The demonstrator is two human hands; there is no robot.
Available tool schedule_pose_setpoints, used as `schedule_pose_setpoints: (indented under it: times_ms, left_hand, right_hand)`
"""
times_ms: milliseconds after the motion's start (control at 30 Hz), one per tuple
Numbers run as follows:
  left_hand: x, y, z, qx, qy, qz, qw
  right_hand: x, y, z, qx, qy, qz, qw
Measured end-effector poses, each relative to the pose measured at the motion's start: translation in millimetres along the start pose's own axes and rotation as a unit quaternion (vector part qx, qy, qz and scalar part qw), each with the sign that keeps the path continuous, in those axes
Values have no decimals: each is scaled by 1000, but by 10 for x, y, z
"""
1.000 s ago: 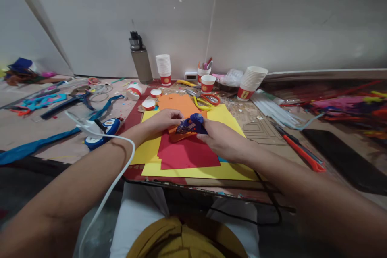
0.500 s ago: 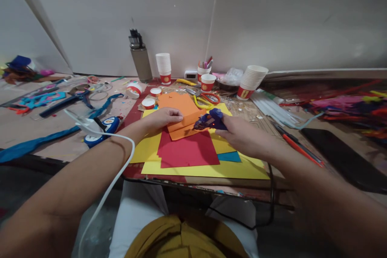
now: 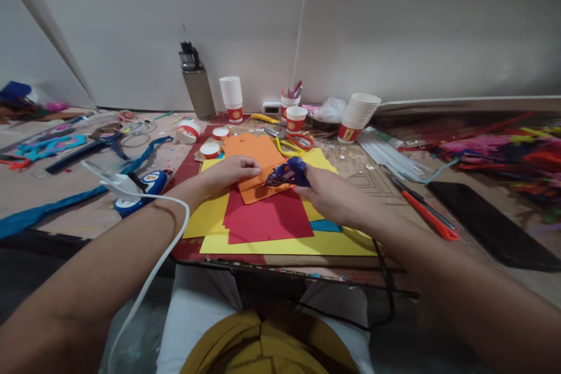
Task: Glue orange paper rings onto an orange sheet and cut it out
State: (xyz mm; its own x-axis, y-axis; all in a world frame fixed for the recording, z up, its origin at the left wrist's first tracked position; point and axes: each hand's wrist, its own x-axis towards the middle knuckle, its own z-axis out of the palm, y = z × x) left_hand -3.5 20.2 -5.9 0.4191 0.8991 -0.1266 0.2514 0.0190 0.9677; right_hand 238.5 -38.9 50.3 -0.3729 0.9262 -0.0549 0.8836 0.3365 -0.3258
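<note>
My right hand grips a dark blue hot glue gun with a small red light on its side. The nozzle points left, over the folded front strip of an orange paper. At that paper's left side, my left hand is closed on the edge, thumb on top; its other fingers are partly hidden. Beneath lie red sheets, then yellow sheets, with a blue corner showing. More orange paper extends behind.
Behind the papers are orange-and-yellow scissors, paper cups, two cup stacks and a bottle. A tape measure and white cable sit left. Rightward lie a red cutter and black phone.
My right hand has brought the glue gun a little leftward along the folded orange strip. My left hand keeps its hold on the paper. The whole view has shifted slightly.
</note>
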Motion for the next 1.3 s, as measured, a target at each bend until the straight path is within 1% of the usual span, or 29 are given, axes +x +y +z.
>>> schedule_pose_setpoints:
  times_ms: [67,167,267,333,533,633,767,833,933,1100,1200,1300]
  left_hand:
    - [8,-10,-13,16,0,1,1000]
    - [11,-13,-9,6,1,0,1000]
    - [4,6,9,-9,5,-5,1000]
    - [2,19,11,-10,5,-7,1000]
    - [21,0,-19,33,-3,8,999]
    - [19,-2,-15,31,1,12,999]
    - [14,16,-12,47,5,13,999]
    - [17,20,-20,62,8,13,998]
    - [22,14,-29,64,4,14,998]
    - [7,-5,-1,1,-8,-2,1000]
    - [-1,-18,15,-40,-9,-16,999]
    - [2,-29,13,-38,-10,-9,999]
  right_hand:
    - [-25,97,-84,-4,6,27,1000]
    - [-60,259,-221,-31,13,59,998]
    - [-68,363,-290,-65,11,69,995]
    - [-56,383,-284,-83,11,75,994]
    - [11,344,-188,-117,45,87,988]
    - [0,341,-208,-128,40,86,987]
    - [-60,339,-279,-128,16,77,989]
    - [-84,317,-289,-116,5,68,991]
    - [-100,244,-246,-80,-1,50,996]
    - [-98,66,-102,26,-17,2,1000]
    - [-85,6,-28,54,-17,-16,998]
    - [-64,-8,27,68,-20,-25,997]
